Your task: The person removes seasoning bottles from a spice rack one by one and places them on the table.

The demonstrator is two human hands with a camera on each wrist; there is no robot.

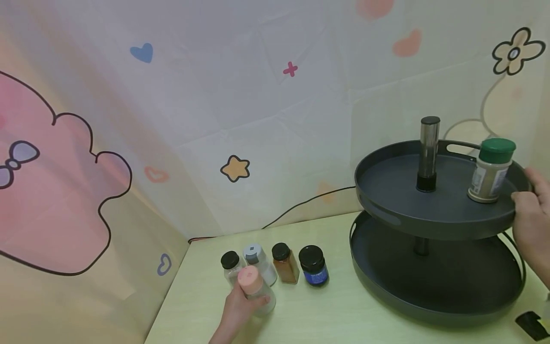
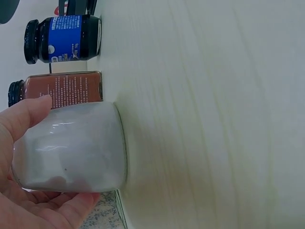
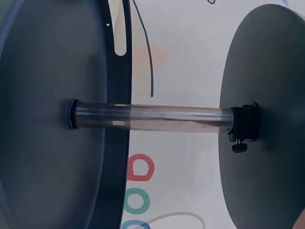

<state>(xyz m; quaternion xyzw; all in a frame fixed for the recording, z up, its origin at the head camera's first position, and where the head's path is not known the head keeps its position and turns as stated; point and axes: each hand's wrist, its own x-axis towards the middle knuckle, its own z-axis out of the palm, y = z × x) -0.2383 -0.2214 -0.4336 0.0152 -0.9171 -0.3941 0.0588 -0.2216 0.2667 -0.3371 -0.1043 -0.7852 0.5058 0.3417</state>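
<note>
My left hand (image 1: 237, 308) grips a clear jar with a pink lid (image 1: 250, 280), thumb on one side and fingers on the other. White contents show through the jar's wall (image 2: 71, 152) in the left wrist view, its base right at the tabletop. At the right, my right hand (image 1: 533, 229) holds the rim of the upper tray (image 1: 386, 191) of a dark grey two-tier rack. A green-lidded seasoning jar (image 1: 490, 177) stands upright on that tray, near the hand. The lower tray (image 1: 429, 282) sits below, joined by a metal post (image 3: 171, 118).
Behind the pink-lidded jar stand a black-lidded clear jar (image 1: 230, 263) and a grey-and-white-lidded jar (image 1: 259, 263). Right of them are a brown spice bottle (image 1: 286, 265) and a blue-labelled dark jar (image 1: 314, 267). A black cable (image 1: 301, 204) runs along the wall.
</note>
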